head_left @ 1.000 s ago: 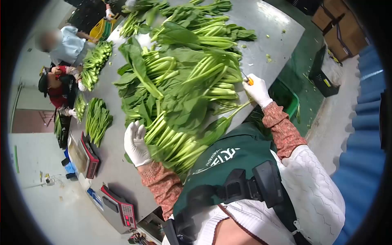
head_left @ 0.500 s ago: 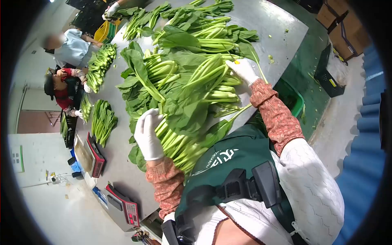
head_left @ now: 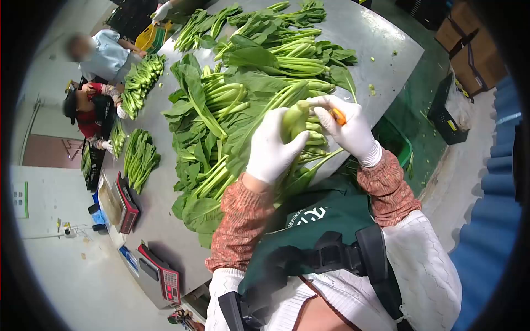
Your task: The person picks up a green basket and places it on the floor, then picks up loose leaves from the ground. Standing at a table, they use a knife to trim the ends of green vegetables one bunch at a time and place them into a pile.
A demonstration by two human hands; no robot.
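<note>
My left hand (head_left: pixel 274 144), in a white glove, is closed around the stalks of a leafy green vegetable (head_left: pixel 295 118), with the cut stem end pointing up. Right beside it, my gloved right hand (head_left: pixel 349 128) grips a small orange tool (head_left: pixel 338 116) against the palm; its working end is hidden. The fingertips of this hand are at the stem end. Under and around both hands lies a big heap of leafy greens (head_left: pixel 221 102), pale stalks mostly toward the right.
The metal table (head_left: pixel 381 41) carries more bunches of greens (head_left: pixel 141 157) at left. Two red scales (head_left: pixel 160 273) stand along its left edge. Co-workers (head_left: pixel 102 55) handle greens at the far left. A green bin (head_left: pixel 407 149), a black crate (head_left: pixel 444 110) and cardboard boxes (head_left: pixel 469 60) are at right.
My left hand has moved right and up from the heap and closed on the greens. My right hand has come down slightly beside it, with the orange tool more visible.
</note>
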